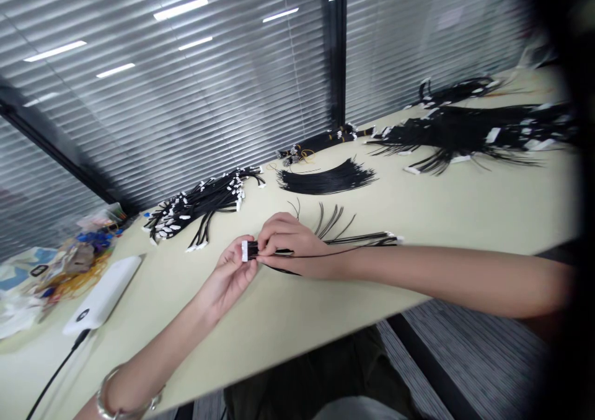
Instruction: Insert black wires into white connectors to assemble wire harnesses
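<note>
A white connector (245, 251) with several black wires running out of its right side is held just above the table's front part. My left hand (235, 271) is closed on the connector, its thumb and fingers at the edges. My right hand (290, 243) pinches the black wires (253, 250) close beside the connector. The wires pass under and past my right hand, and several loose ends fan out behind it. White-tipped ends (388, 237) lie on the table beyond my right wrist.
On the pale table (297, 321) lie a bundle of bare black wires (325, 179), white-tipped cable piles at left (199, 203) and right (465, 129), a white box with a cable (105, 293), and bagged items (79, 259). Window blinds stand behind.
</note>
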Motion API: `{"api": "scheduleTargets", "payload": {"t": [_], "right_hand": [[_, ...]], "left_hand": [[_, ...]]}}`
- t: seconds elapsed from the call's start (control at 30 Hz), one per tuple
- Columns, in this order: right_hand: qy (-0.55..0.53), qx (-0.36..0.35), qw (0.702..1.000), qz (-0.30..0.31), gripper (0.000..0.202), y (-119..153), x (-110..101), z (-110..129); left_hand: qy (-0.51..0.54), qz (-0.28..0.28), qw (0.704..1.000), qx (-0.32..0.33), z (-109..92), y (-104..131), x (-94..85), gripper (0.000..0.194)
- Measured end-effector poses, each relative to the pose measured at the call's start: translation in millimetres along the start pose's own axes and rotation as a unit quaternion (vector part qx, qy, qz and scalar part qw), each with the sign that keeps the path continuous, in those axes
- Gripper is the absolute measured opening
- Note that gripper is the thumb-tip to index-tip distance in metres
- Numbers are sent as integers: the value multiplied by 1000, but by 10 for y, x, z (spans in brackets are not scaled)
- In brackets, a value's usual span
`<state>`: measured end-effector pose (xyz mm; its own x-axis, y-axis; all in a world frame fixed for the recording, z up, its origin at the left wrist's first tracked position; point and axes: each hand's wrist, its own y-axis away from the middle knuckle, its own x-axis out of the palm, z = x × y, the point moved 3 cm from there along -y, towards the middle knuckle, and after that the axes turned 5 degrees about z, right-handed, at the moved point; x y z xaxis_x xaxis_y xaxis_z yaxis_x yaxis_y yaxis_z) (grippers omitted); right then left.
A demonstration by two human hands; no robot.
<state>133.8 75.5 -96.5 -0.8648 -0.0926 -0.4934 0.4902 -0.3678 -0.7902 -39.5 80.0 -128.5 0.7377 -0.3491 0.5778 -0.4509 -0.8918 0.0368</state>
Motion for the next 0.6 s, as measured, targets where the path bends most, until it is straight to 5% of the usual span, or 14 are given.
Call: {"api": "scheduleTargets", "payload": {"t": [0.6], "right_hand": [[54, -23, 997, 42, 15, 26, 74, -36]], "left_hand": [[-46, 38, 998, -6, -23, -6, 106, 15]]}}
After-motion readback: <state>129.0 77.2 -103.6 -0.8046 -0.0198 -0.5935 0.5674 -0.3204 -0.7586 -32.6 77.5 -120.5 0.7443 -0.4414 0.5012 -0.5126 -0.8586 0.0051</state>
